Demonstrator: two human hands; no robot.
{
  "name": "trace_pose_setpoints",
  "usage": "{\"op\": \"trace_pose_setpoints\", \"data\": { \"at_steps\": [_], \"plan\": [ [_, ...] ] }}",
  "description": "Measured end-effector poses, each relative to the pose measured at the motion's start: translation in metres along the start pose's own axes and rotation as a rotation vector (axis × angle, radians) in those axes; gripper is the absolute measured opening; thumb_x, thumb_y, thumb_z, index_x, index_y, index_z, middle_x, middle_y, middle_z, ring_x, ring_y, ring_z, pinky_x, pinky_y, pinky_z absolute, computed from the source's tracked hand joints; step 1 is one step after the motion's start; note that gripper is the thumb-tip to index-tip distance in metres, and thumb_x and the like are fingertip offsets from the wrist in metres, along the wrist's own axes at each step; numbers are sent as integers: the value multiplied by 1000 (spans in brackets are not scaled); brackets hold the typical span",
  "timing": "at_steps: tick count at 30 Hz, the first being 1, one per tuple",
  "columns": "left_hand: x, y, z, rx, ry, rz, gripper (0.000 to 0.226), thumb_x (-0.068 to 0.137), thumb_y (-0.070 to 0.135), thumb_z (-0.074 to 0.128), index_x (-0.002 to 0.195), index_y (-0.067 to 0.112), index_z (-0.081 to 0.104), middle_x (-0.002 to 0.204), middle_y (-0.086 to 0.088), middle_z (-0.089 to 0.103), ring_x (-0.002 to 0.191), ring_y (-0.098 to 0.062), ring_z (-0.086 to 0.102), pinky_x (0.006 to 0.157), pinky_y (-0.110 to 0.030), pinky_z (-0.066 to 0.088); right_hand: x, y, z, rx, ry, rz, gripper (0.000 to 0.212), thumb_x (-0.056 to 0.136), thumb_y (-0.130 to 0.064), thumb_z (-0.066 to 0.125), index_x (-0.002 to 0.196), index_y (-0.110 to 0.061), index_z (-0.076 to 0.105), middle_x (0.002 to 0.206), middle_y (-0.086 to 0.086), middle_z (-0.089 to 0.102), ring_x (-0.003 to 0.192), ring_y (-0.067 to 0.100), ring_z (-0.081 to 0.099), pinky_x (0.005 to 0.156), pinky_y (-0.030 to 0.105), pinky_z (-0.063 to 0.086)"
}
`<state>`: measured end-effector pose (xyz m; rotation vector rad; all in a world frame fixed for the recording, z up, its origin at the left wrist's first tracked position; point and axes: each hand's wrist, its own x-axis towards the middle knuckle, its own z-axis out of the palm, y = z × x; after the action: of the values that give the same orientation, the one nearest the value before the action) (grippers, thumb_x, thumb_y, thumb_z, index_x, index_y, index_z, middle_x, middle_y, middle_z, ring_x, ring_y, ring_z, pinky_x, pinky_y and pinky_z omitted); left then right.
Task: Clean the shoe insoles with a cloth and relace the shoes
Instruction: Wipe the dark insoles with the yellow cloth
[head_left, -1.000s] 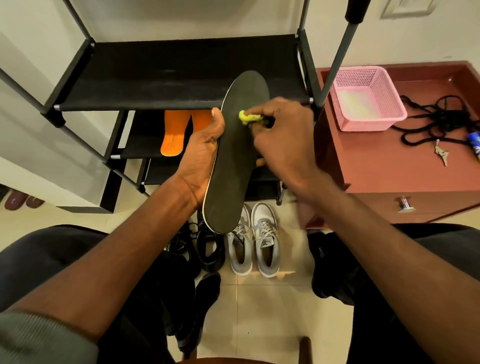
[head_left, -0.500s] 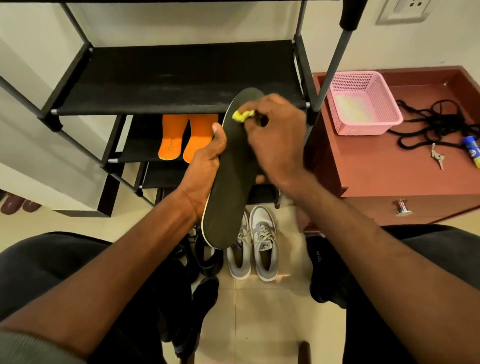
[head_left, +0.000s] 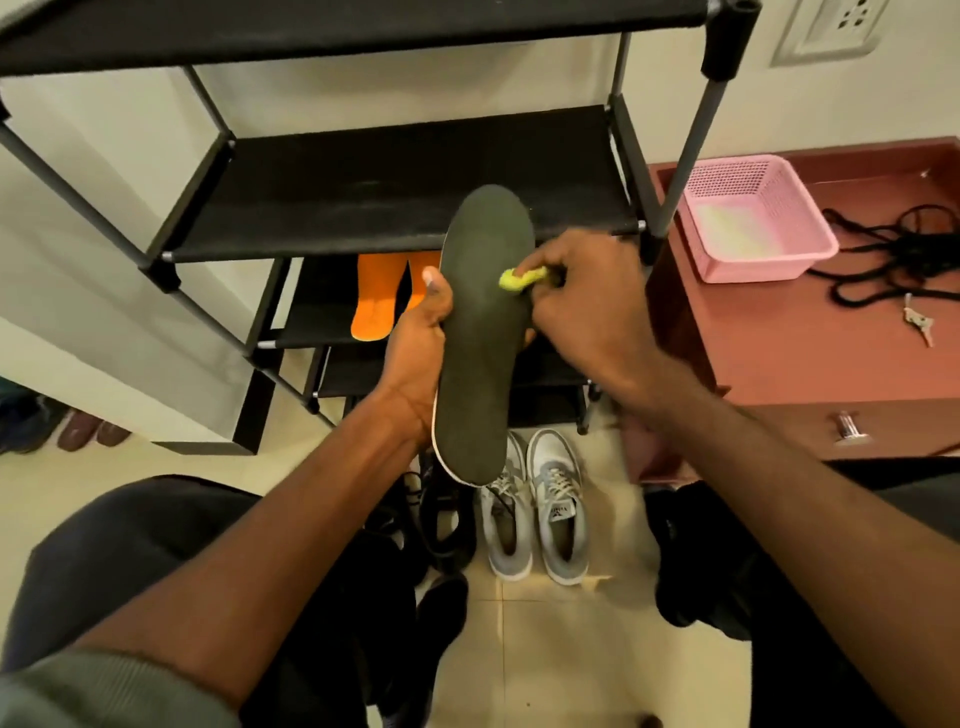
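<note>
Head view. A dark, matte insole (head_left: 480, 338), long and rounded at both ends with a thin pale edge along its left side, stands near upright at frame centre. The left hand (head_left: 415, 353) grips its left edge, thumb curled over the front face; the remaining fingers are hidden behind it. The right hand (head_left: 582, 312) pinches a small, crumpled yellow-green cloth (head_left: 519, 278) against the upper half of the insole; most of the cloth is buried under the curled fingers.

Behind, at 12 o'clock, stands a rack (head_left: 395, 208) of grey tubes and flat black fabric shelves, the top tier cut off by the frame. Two orange insoles (head_left: 374, 301) lie on a lower shelf, partly masked by the left hand and the dark insole.

At 6 o'clock, on glossy pale floor tiles, sits a pair of grey-and-white sneakers (head_left: 535, 519), laced, toes hidden by the insole's heel. Just left of them lie dark shoes (head_left: 441, 519), hard to make out in shadow.

At 3 o'clock is a reddish-brown cabinet (head_left: 779, 353) with a metal knob. On it rest a pink perforated plastic basket (head_left: 753, 218), tangled black laces (head_left: 893, 260) running off frame, and keys (head_left: 917, 325).

At 9 o'clock, blurred footwear sits at the frame edge; the type cannot be told.
</note>
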<state>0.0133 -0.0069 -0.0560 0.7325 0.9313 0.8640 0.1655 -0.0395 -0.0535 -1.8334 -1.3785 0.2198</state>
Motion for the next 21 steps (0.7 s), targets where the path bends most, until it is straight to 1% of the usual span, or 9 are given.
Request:
{"op": "trace_pose_setpoints", "data": {
  "at_steps": [4,6,8,10,11,13,16,19,21],
  "plan": [
    [0,-14,-1,68,128,-108,39,110,40,45,104,11,70,81,-3,79,71,-19,76,55,-27,59,-42,-8,9,12,-456,110,24,80,-12,77,99,-25,83,91,0,78,85,15,72,73,28,57],
    [-2,-28,-3,161,182,-188,35,109,39,48,100,12,69,76,-3,77,67,-20,74,55,-28,56,-51,0,11,85,-560,252,15,80,-13,81,94,-19,84,85,3,78,84,17,74,73,34,62],
    [1,-40,-10,270,231,-250,36,108,39,52,113,7,69,89,-10,75,78,-29,72,64,-36,56,-54,11,8,199,-550,422,7,80,-13,83,85,-10,81,83,12,77,82,25,76,73,42,64],
    [5,-49,-18,339,247,-290,41,106,39,56,122,3,66,98,-15,74,84,-33,71,68,-40,57,-59,21,2,326,-533,606,7,86,-5,78,82,-5,73,77,14,73,68,20,74,62,35,64],
    [5,-51,-21,354,247,-296,40,105,38,57,120,2,65,96,-14,73,82,-32,71,65,-39,56,-63,24,-2,352,-539,685,8,88,-2,75,84,-8,71,76,11,71,63,15,70,59,30,60],
    [6,-53,-25,379,239,-289,35,105,37,59,117,4,64,91,-11,71,77,-27,69,58,-35,51,-71,31,-7,386,-569,803,11,90,-4,74,96,-13,73,81,9,71,69,16,67,66,31,56],
    [9,-57,-23,373,211,-273,44,103,40,61,129,5,65,104,-13,73,85,-28,71,60,-35,52,-74,38,-4,519,-544,920,18,89,-4,75,103,-13,73,88,9,73,74,19,70,65,33,59],
    [14,-59,-18,369,204,-234,46,101,43,63,130,8,67,117,-15,73,96,-31,72,67,-37,56,-71,40,2,635,-454,987,18,88,0,75,103,-8,70,87,10,75,73,21,73,56,29,61],
    [19,-60,-15,366,191,-197,46,100,43,65,130,8,67,121,-15,73,102,-32,71,72,-38,57,-68,42,5,687,-387,999,17,88,0,75,102,-7,69,86,9,74,73,21,73,57,29,60]
  ]
}}
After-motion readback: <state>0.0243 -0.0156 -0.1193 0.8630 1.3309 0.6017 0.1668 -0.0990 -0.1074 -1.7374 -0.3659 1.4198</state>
